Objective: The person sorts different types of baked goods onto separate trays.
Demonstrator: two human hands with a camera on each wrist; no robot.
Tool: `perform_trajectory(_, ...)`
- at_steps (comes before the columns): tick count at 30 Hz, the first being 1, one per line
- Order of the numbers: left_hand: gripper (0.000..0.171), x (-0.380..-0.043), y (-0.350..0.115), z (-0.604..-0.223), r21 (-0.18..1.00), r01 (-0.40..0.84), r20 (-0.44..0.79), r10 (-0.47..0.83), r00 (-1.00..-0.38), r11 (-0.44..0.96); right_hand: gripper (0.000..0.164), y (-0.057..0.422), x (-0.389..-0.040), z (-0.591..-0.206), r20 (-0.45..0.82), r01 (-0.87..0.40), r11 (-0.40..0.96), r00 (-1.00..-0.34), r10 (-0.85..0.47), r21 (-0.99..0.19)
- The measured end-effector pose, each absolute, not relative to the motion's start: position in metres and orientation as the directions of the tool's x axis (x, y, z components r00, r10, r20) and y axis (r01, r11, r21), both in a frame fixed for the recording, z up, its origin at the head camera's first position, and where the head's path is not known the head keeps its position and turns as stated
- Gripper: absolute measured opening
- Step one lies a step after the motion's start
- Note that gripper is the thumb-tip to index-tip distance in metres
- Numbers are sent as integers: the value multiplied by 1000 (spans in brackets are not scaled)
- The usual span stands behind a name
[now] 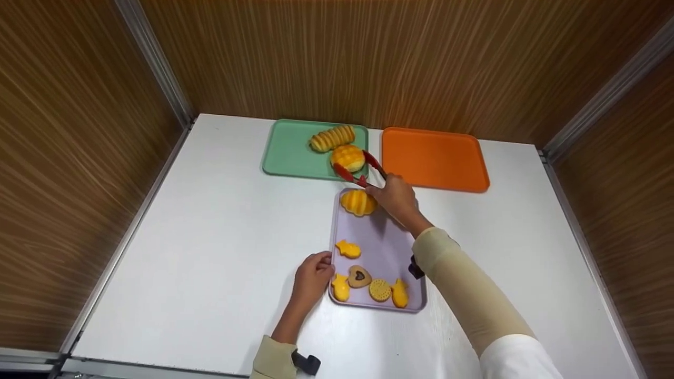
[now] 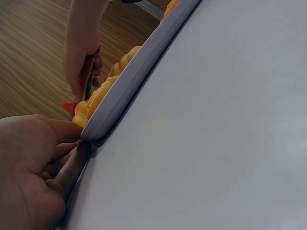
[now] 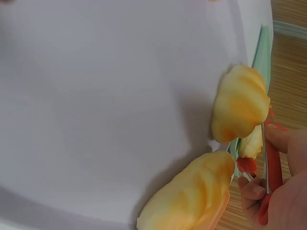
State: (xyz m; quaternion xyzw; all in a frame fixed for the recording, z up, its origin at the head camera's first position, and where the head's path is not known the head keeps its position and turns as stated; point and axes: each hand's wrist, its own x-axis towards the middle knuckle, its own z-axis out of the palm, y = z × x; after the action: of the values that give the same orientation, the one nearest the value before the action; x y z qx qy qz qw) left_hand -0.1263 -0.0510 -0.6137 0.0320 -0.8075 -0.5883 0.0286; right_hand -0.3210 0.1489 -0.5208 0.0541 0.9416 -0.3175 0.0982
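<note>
My right hand [image 1: 397, 199] grips red-tipped tongs [image 1: 375, 164] over the green tray [image 1: 287, 152]. Their tips stand on either side of a round scored bun [image 1: 348, 157], next to a long ridged bread roll [image 1: 333, 138]. Thumb and fingers of my left hand [image 1: 311, 279] pinch the left edge of a lilac tray [image 1: 376, 231], seen close in the left wrist view. A ridged bread [image 1: 359, 202] lies at that tray's far end. Beside it, the right wrist view shows another bread [image 3: 187, 194], hidden under my right hand in the head view.
Near the lilac tray's front lie a heart-shaped cookie [image 1: 359, 276], a round dotted biscuit [image 1: 379, 290] and several yellow fish-shaped pieces [image 1: 349, 249]. An orange tray [image 1: 434, 158] sits at the back right. Wood-grain panels [image 1: 337, 63] enclose the white table [image 1: 221, 237] on the back and sides.
</note>
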Motion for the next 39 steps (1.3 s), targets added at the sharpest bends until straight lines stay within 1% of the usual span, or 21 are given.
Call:
perform_trajectory(3,32,-126,-51,-613,952,-21,3,-79,-997,306,68,149,-321,-521,-201,157,801,-978,47,-578)
perform_trajectory(6,32,-126,-51,-612,954,-19,3,-75,-997,300,71,150,-322,-521,-194,153,789,-980,43,-595)
perform_trajectory(12,32,-127,-53,-612,954,-30,-7,-80,-997,298,69,151,-322,-517,-177,136,772,-984,31,-621)
perform_trajectory(17,32,-127,-52,-613,956,-20,5,-85,-996,292,67,157,-314,-511,-153,110,765,-988,15,-635)
perform_trajectory(21,31,-126,-52,-613,958,-10,15,-83,-996,288,66,165,-303,-507,-93,45,773,-995,-18,-633)
perform_trajectory(27,31,-126,-52,-613,958,-19,7,-92,-996,287,57,180,-284,-504,43,-94,768,-995,-86,-633)
perform_trajectory(30,31,-127,-52,-613,955,-19,9,-91,-996,296,56,188,-275,-503,76,-134,764,-991,-110,-631)
perform_trajectory(35,30,-128,-52,-614,947,-12,20,-97,-995,322,65,199,-258,-501,36,-114,761,-992,-118,-639)
perform_trajectory(39,29,-128,-52,-614,948,-15,16,-95,-995,317,72,209,-243,-503,-3,-90,773,-993,-118,-628)
